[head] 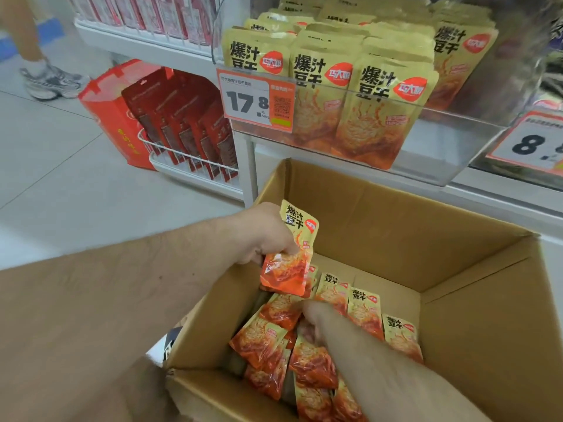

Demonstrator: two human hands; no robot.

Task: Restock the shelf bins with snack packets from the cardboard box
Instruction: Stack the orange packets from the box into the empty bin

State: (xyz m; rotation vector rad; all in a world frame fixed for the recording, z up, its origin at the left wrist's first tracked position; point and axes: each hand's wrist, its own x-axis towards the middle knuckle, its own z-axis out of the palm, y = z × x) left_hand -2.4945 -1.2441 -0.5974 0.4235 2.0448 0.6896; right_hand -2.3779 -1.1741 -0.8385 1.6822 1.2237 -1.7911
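Observation:
An open cardboard box [396, 226] stands below the shelf, with several yellow-and-orange snack packets [364, 312] lying in its bottom. My left hand [262, 233] is at the box's upper left corner, shut on a bunch of snack packets [292, 254] lifted above the pile. My right hand [313, 321] reaches down into the loose packets, its fingers buried among them, so its grip is hidden. Above the box, a clear shelf bin [426, 153] holds rows of the same packets [380, 95] standing upright.
A price tag reading 17.8 [256, 100] hangs on the bin's left front. Left of it, a wire basket [182, 159] holds red packets, with a red carton [112, 117] beside it on the floor. A person's shoe [51, 83] is at the far left.

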